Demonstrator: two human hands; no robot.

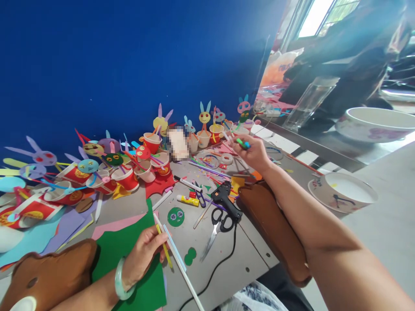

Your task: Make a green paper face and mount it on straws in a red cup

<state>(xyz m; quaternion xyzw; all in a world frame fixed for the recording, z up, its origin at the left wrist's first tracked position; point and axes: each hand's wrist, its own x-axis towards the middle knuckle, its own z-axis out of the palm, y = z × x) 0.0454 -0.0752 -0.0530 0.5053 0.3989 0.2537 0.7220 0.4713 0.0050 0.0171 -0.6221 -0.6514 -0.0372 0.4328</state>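
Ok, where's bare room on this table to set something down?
Bare grey tabletop lies between the scissors and the brown pad; a smaller patch sits between the green sheet and the red cups. Crowded along the blue wall and around the glue gun.

blue wall [129, 56], green paper [129, 255], black-handled scissors [216, 229]

No readable text, number or brand. Left of the glue gun [223, 196], yellow round emblems on the red paper cups [75, 175], too small to make out. Just left of the glue gun, a printed label on the yellow glue stick [188, 200], blurred. Far beyond the glue gun, blue marks on an orange bag [279, 69], illegible.
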